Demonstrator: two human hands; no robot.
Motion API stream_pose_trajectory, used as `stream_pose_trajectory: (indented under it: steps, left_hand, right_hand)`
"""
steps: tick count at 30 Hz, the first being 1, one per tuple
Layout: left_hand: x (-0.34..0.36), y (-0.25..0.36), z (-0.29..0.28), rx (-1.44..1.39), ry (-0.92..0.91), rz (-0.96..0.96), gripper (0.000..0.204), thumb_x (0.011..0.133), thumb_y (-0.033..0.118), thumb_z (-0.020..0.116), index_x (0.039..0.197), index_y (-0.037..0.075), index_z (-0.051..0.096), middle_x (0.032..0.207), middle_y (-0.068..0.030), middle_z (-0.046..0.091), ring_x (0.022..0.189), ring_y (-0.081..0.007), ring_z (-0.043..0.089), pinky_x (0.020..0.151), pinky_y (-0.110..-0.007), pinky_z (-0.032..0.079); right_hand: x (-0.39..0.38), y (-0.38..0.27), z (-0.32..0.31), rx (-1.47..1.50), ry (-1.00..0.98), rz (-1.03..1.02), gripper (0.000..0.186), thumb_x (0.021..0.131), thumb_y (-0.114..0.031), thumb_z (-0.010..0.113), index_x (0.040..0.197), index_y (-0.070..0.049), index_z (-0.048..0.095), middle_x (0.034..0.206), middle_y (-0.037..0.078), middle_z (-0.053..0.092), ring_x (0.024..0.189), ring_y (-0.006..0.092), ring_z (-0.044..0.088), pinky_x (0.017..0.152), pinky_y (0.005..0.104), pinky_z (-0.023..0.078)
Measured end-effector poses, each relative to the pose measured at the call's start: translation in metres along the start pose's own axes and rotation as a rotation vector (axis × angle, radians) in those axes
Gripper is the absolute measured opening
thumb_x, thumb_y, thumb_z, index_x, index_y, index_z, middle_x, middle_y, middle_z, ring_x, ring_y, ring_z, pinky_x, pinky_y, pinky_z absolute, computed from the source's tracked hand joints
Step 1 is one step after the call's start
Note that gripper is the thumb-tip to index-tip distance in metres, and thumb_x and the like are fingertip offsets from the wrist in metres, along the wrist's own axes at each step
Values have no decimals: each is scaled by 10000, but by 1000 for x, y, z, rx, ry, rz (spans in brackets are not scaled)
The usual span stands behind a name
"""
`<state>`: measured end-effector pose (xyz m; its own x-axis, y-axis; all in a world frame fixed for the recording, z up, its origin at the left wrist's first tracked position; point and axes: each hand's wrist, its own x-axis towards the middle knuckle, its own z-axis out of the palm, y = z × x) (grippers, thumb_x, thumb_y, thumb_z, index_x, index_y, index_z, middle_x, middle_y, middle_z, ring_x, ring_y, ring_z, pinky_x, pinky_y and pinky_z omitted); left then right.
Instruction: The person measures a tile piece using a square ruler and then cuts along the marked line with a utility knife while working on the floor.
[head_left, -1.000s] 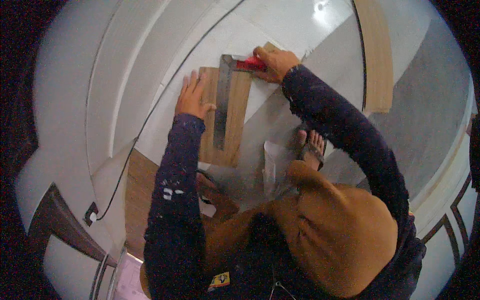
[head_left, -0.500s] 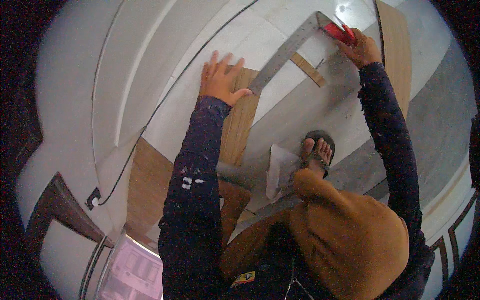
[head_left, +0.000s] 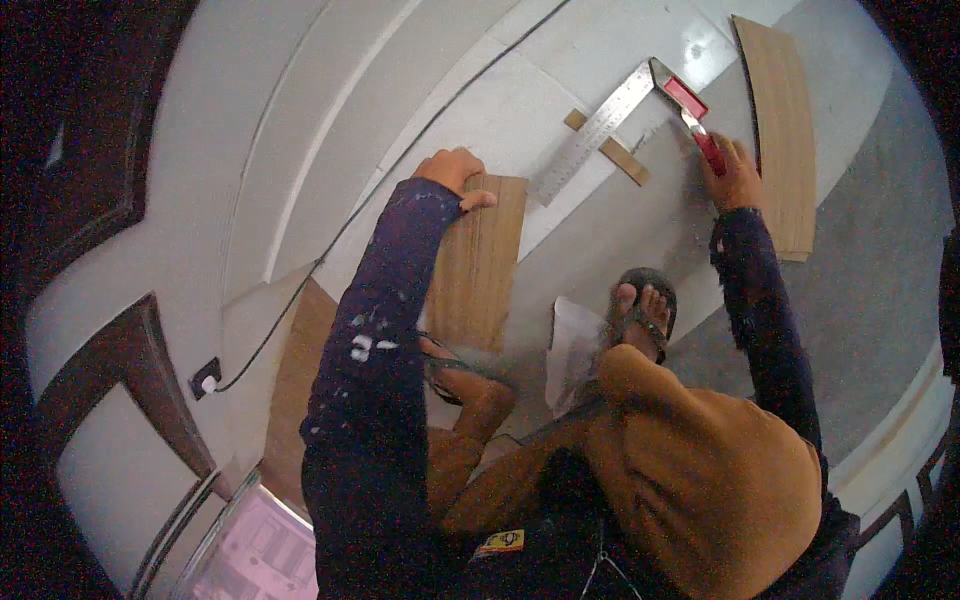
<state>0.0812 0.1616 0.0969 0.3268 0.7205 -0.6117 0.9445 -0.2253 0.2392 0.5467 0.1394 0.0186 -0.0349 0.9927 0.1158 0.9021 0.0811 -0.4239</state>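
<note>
Pale flooring spreads beneath your outstretched arms: your left hand grips the wood plank at its far end, your right hand clasps a red tool handle beside the metal square.

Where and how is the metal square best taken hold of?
Probably by its red-inset stock, coming from the right, on the side of the right hand. The stock looks like the chunkier end; the thin, flat blade slants away down-left across a small wooden strip, offering less to grasp.
</note>
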Motion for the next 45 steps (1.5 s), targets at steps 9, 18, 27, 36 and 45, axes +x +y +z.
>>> stream_pose_trajectory:
  steps: [9,18,27,36,45]
  left_hand:
    - [-123,61,-102,-101,142,283,228,868,360,693,888,134,673,802,-68,671,802,-281,644,753,-407,461]
    - [-132,159,-145,8,594,552,147,814,248,723,908,148,671,824,3,667,793,-223,603,750,-374,395]
    - [-123,205,-112,-99,700,531,204,788,153,735,987,115,702,852,-45,691,832,-275,617,759,-433,408]
    - [-134,214,-112,-24,711,415,287,765,97,672,1051,70,668,1004,-98,699,927,-313,642,782,-433,457]
    - [-128,217,-114,-42,607,419,197,781,108,639,970,90,692,944,-97,723,875,-310,683,720,-432,507]
  right_hand:
    - [-68,-15,-30,-123,90,-22,275,892,-312,732,1088,-125,687,950,143,636,909,381,629,774,443,512]
    - [-23,-172,-139,1133,-136,-42,360,985,-261,557,1202,13,642,1116,135,692,1036,214,648,917,320,482]
    - [-39,-198,-187,1136,-188,-81,351,1028,-283,517,1018,23,688,999,115,695,940,199,655,836,337,499]
    - [-44,-201,-188,1064,-140,-89,258,1014,-195,544,975,6,701,901,84,692,837,151,629,757,289,492]
    - [-45,-202,-187,1033,-125,60,312,1029,-243,545,909,13,679,778,47,647,735,119,576,685,280,460]
